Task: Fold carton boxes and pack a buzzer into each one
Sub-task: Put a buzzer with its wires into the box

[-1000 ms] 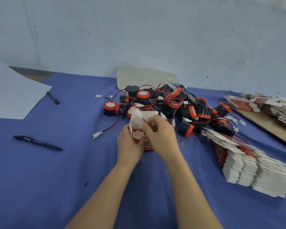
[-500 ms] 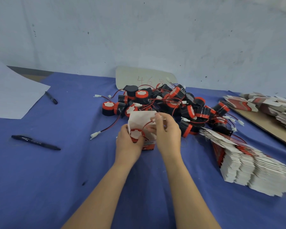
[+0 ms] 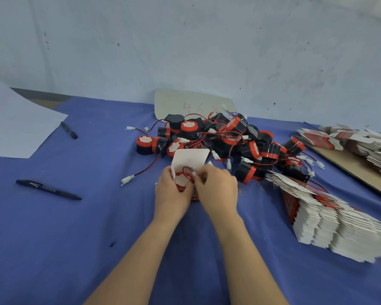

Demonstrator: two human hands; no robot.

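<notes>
A small white and red carton box [image 3: 190, 159] stands open at the table's middle, its lid flap upright. My left hand [image 3: 171, 193] grips the box from the left side. A buzzer [image 3: 182, 179] with a red rim and white face sits in the box's mouth. My right hand [image 3: 217, 190] pinches the buzzer's coiled red wire and white connector over the buzzer. A pile of black and red buzzers [image 3: 229, 139] with red wires lies just behind the box.
A fanned stack of flat cartons [image 3: 330, 219] lies to the right, more flat cartons [image 3: 356, 142] on a brown board at far right. Two black pens [image 3: 47, 189] [image 3: 69, 130] and a white sheet [image 3: 15, 124] lie at left. A pale card [image 3: 191, 104] leans on the wall.
My right hand has come down from above the box with the looped red wire and now presses it onto the buzzer in the box. My left hand keeps its grip.
</notes>
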